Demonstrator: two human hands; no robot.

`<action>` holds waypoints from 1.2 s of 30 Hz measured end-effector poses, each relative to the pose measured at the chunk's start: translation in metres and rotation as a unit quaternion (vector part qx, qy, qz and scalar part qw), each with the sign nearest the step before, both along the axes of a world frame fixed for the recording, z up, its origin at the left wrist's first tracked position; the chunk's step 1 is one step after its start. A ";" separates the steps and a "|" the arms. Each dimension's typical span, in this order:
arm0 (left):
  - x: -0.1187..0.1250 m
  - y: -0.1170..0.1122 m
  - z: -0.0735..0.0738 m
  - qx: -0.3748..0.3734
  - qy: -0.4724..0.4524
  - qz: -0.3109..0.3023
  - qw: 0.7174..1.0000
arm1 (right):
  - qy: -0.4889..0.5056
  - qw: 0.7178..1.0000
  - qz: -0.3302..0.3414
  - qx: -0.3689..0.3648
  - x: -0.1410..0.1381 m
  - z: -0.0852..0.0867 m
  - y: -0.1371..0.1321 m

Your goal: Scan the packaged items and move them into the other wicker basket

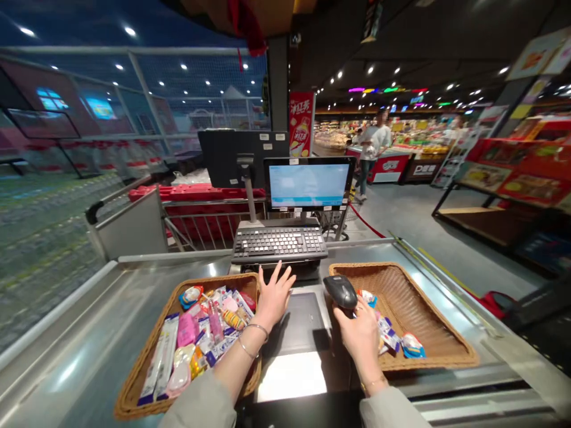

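The person's left hand (274,294) is spread open, its grip released, with the fingers fanned just past the right rim of a wicker basket (149,356) on the left and two thin bangles (252,339) around the wrist. That basket is piled with small packaged goods, among them a pink sachet (187,330) and long white-and-blue packets (154,356) on the near left side. The right hand (359,336) is clenched around a black handheld barcode scanner (340,291), which it holds head-up over the left edge of a second wicker basket (401,303). Only a few packets (390,333) lie in this right basket, gathered at its near left, with the far part bare woven wicker. Between the baskets sits a flat black scanning plate (301,324) set into the steel bench (66,368). Beyond the plate stand a black keyboard (279,244) and a till monitor (307,184) showing a pale blue screen. Far off to the right, a person (372,148) stands in a supermarket aisle near a freezer.
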State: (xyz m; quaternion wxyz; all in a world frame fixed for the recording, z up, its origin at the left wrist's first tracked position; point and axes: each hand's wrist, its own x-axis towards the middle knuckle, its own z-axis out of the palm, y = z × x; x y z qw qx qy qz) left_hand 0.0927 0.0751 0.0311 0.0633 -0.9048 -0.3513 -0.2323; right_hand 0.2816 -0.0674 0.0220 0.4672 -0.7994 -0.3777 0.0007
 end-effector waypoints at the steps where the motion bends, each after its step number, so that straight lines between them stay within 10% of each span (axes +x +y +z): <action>1: -0.007 0.000 0.000 0.000 -0.002 0.009 1.000 | -0.002 1.000 0.013 -0.002 -0.004 -0.001 0.003; 22: -0.179 0.002 -0.005 -0.073 0.042 0.133 0.988 | 0.045 0.990 0.114 -0.070 -0.076 -0.001 0.039; 36: -0.228 0.020 -0.003 -0.152 0.202 0.015 0.967 | 0.039 0.984 0.157 -0.076 -0.108 0.004 0.042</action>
